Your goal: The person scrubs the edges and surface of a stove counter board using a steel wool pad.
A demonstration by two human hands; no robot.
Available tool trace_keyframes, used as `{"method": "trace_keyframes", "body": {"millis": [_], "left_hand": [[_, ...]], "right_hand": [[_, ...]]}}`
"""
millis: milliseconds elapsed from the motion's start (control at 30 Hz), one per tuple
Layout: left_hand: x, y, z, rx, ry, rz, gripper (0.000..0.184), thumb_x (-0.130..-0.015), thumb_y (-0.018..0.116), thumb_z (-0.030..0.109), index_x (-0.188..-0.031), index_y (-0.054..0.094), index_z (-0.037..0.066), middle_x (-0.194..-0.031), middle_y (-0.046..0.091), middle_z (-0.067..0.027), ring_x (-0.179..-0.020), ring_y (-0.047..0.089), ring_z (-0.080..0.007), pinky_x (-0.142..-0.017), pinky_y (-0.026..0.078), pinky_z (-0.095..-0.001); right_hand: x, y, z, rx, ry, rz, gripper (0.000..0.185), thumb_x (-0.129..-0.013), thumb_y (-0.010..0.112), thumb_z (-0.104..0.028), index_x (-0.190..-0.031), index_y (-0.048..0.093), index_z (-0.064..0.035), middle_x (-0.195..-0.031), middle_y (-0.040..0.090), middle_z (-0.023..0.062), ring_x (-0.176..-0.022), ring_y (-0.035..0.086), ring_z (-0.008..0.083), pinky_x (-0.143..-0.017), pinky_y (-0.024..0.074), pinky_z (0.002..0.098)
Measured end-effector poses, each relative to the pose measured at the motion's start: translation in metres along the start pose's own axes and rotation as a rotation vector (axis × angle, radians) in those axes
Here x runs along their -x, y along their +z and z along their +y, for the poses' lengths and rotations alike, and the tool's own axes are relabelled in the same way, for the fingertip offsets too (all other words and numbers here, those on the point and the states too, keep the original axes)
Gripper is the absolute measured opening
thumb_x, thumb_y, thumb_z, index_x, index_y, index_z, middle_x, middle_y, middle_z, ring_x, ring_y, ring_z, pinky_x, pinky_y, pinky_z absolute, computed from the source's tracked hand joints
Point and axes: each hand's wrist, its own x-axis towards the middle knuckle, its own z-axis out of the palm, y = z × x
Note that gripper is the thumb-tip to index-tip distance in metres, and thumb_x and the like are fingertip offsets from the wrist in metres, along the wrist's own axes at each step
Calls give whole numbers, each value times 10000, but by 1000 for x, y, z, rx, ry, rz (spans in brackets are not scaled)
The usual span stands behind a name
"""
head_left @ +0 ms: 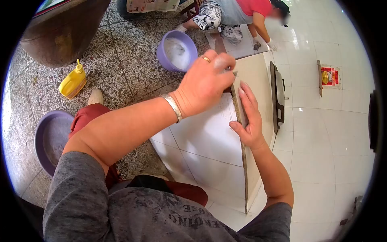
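My left hand (203,82), with a ring and a silver bracelet, is closed at the upper corner of a cream panel (252,165). Its fingers are curled and have whitish foam on them; a small grey bit shows by the fingertips, but what they hold is mostly hidden. Lower down, my right hand (251,121) lies flat on the panel near its rough edge, fingers stretched and thumb out to the left. White tiles (209,133) cover the face beside that edge. A black-framed hob (278,97) is just to the right.
Suds and water fill a purple basin (177,50) on the speckled floor. Left are a yellow bottle (73,82), another purple basin (54,139) and a large brown vat (66,34). Another person (238,14) in gloves works at the top. A red-yellow packet (330,77) is at right.
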Motion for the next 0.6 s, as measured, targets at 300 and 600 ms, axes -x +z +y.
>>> {"method": "trace_keyframes", "body": {"millis": [300, 600], "left_hand": [[3, -6, 10, 79, 123, -99, 134, -683, 662, 115, -798, 615, 64, -1095, 587, -77, -867, 541, -268, -780, 481, -375], [-5, -5, 3, 25, 6, -31, 141, -695, 677, -7, -797, 605, 57, -1065, 583, -96, -887, 546, -321, -770, 490, -407]], "right_hand": [[-3, 1, 7, -10, 7, -25, 809, -875, 717, -394, -1494, 419, 32, -1595, 326, 242, -1481, 298, 416, -1204, 244, 490], [-1, 2, 4, 18, -12, 26, 794, -878, 729, -397, -1479, 438, 33, -1580, 361, 227, -1467, 328, 389, -1196, 268, 468]]}}
